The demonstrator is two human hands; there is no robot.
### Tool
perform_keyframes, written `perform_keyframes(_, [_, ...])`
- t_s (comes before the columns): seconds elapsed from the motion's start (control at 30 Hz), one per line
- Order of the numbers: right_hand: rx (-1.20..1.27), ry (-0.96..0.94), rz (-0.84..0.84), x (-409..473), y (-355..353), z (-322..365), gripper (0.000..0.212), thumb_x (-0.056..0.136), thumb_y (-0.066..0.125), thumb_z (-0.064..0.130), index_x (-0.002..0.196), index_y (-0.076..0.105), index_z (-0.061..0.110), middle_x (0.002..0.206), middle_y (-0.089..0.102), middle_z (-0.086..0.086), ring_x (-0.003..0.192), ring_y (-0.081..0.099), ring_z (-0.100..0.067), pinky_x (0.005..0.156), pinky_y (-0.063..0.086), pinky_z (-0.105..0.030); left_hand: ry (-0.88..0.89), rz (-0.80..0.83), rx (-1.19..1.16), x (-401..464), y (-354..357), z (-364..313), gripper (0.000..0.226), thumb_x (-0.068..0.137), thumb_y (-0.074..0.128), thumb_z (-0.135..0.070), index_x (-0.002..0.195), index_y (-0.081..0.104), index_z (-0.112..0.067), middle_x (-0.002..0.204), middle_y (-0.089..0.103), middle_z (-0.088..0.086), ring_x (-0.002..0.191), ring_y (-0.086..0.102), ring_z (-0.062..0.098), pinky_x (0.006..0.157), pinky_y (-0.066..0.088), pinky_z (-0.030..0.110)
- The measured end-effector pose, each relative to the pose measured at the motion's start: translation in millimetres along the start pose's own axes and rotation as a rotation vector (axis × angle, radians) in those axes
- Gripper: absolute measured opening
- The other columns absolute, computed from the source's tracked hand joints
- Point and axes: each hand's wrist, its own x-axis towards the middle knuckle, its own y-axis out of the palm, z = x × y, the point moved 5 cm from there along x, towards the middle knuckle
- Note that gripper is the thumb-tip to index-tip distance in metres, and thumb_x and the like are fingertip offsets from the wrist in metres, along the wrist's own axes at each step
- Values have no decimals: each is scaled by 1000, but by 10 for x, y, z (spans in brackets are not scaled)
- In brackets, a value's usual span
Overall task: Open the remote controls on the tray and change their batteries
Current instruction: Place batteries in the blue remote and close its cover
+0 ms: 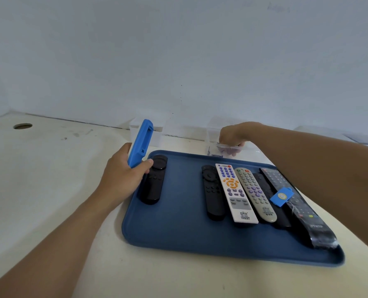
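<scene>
1. While our left hand [123,171] gripped the blue remote [140,143] near its lower end, fingers and thumb curled round it, the remote stood nearly upright at the tray's upper-left corner, its open battery bay showing.
2. Our right hand [232,134] reached down into a clear box [226,147] just beyond the tray's far edge, fingers bent among the small purplish pieces inside; we could not tell whether it held anything.
3. On the blue tray [178,233] a black remote [153,181] lay at the left, beside our left hand.
4. Right of centre lay a row: a black remote [213,194], a white one [235,192], a grey one [256,192], and dark ones [290,194] at the right edge.
5. A small blue cover [281,196] rested on the dark remotes.
6. The tray sat on a pale tabletop [50,168].
</scene>
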Motion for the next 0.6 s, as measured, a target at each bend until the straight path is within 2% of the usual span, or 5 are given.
perform_keyframes(0.13, [169, -130, -142, -132, -120, 14, 23, 97, 57, 25, 90, 71, 8, 85, 75, -6, 75, 70, -16, 68, 55, -28, -5, -1, -2, 7, 1, 1, 16, 92, 68, -25, 102, 57, -19, 76, 70, 6, 58, 55, 15, 54, 45, 32])
perform_keyframes(0.33, [231, -263, -323, -285, -133, -56, 19, 97, 54, 19, 85, 66, 11, 88, 73, -4, 85, 69, -20, 78, 54, -29, 22, -19, 27, -14, -2, -25, 13, 93, 67, -25, 100, 57, -21, 75, 70, 6, 57, 56, 15, 55, 47, 32])
perform_keyframes(0.43, [673, -210, -233, -269, -91, -150, 19, 100, 50, 13, 92, 66, 4, 94, 71, -11, 85, 67, -22, 83, 55, -32, 24, -21, 24, -19, -4, -37, 11, 94, 66, -25, 98, 57, -21, 75, 70, 5, 56, 55, 14, 54, 47, 31])
perform_keyframes(0.5, [868, -153, -162, -288, -91, -193, 22, 102, 48, 15, 90, 64, 5, 88, 68, -9, 80, 62, -21, 81, 55, -31, 23, -17, 22, -15, -3, -42, 11, 93, 66, -24, 98, 57, -20, 75, 70, 6, 56, 55, 14, 54, 47, 32])
perform_keyframes(0.6, [900, -125, 0, -360, -103, -190, 20, 100, 45, 20, 85, 56, 15, 78, 57, 0, 62, 45, -15, 58, 40, -23, 22, -16, 21, -12, -5, -37, 12, 93, 66, -24, 99, 57, -19, 76, 70, 7, 57, 55, 14, 53, 46, 31])
